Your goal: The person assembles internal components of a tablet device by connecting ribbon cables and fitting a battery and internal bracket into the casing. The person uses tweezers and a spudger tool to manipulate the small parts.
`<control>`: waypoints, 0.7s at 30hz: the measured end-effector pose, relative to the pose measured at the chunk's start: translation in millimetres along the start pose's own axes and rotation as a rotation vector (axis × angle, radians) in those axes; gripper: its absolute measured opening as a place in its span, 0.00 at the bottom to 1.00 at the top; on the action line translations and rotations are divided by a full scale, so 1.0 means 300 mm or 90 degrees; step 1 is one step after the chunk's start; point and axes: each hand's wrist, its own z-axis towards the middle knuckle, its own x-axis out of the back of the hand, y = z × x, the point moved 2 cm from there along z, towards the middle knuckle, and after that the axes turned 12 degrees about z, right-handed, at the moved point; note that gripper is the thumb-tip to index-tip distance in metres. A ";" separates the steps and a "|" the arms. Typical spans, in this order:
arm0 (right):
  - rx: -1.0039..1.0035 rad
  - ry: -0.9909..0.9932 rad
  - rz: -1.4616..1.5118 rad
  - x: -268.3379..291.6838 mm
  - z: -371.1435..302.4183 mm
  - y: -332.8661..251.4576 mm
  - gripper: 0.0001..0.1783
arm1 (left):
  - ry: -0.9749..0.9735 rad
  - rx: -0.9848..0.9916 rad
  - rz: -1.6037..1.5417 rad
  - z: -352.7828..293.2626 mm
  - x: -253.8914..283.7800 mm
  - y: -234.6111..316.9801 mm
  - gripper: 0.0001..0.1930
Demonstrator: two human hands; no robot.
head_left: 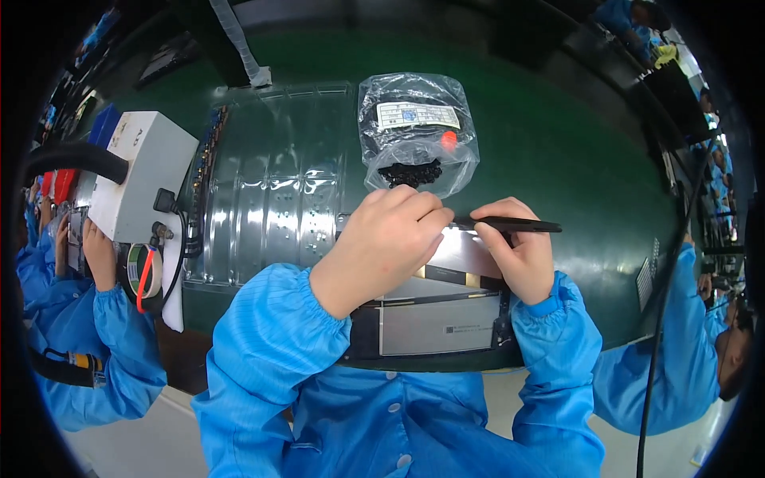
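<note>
An open, flat electronic device (438, 327) with silver-grey panels and a dark frame lies at the near edge of the green bench, in front of me. My left hand (382, 239) is curled over its far left part, fingertips pinched together; whatever they hold is hidden. Slim black tweezers (522, 225) lie nearly level in my right hand (522, 255), gripped between thumb and fingers, their tip pointing left toward my left fingertips. Just beyond my hands sits a clear plastic bag (462, 171) of small black parts (410, 173), with a white label and an orange-red spot.
Left of my hands lies a clear plastic tray (279, 183) with small parts in it. Farther left stand a white box (147, 171) with a black hose, a cable and a tape roll (145, 269). Co-workers in blue sleeves (119, 334) sit on both sides. A black cable (657, 319) hangs at the right.
</note>
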 end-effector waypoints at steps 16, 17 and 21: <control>-0.022 0.025 0.068 0.009 -0.006 0.016 0.07 | -0.019 0.023 -0.018 0.005 0.005 0.008 0.15; -0.022 0.025 0.068 0.007 -0.006 0.018 0.07 | -0.019 0.022 -0.017 0.004 0.005 0.006 0.15; -0.015 0.027 0.070 0.004 -0.002 0.015 0.07 | -0.018 0.019 -0.020 0.006 0.005 0.001 0.15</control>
